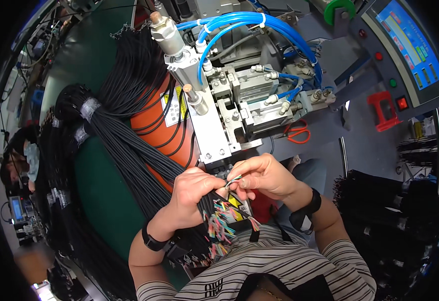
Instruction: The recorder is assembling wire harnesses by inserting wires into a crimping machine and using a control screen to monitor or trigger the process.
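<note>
Pinching wire ends below the machine (234, 105).
Left hand (192, 193) gripping cable bundle (129, 145); right hand (264, 175) pinching coloured wires (233, 180).

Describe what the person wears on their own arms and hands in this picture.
Both hands, left hand and right hand, are bare, with no gloves. Each wrist carries a black band. Forearms are uncovered; a short-sleeved striped shirt ends above the elbows.

Matt black rubbery sheathing covers the cable bundle (129, 135), its stripped ends baring glossy plastic-insulated wires (221, 220) in many colours. Behind it, the machine's cylinder (168, 31) and block (239, 95) show brushed, dull-shining metal, fed by smooth, glossy blue plastic tubes (244, 20). White tape (90, 108), papery and matt, binds one bundle.
</note>
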### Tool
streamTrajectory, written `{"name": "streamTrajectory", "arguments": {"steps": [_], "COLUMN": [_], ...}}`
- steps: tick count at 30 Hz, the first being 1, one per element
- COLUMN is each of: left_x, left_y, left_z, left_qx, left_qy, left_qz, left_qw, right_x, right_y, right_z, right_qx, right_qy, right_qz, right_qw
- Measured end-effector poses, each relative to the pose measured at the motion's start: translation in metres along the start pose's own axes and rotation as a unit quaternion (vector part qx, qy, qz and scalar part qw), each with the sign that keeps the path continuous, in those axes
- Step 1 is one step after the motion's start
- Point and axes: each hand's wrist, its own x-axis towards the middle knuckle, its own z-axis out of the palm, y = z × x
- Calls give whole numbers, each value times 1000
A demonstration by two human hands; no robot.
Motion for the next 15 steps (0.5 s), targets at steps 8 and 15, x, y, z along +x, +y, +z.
{"name": "streamTrajectory", "arguments": {"steps": [8,15], "left_x": [-2,0], "left_y": [-7,-1], "left_z": [-2,4], "left_qx": [-39,-5], "left_qy": [-33,-36], "left_qz": [-22,-27], "left_qw": [998,999], "right_x": [1,-3], "right_y": [-8,-5], "right_z": [6,10], "right_qx": [-134,-320], "right_qy": [1,63], "right_qz": [-31,-144], "right_qw": [991,934]}}
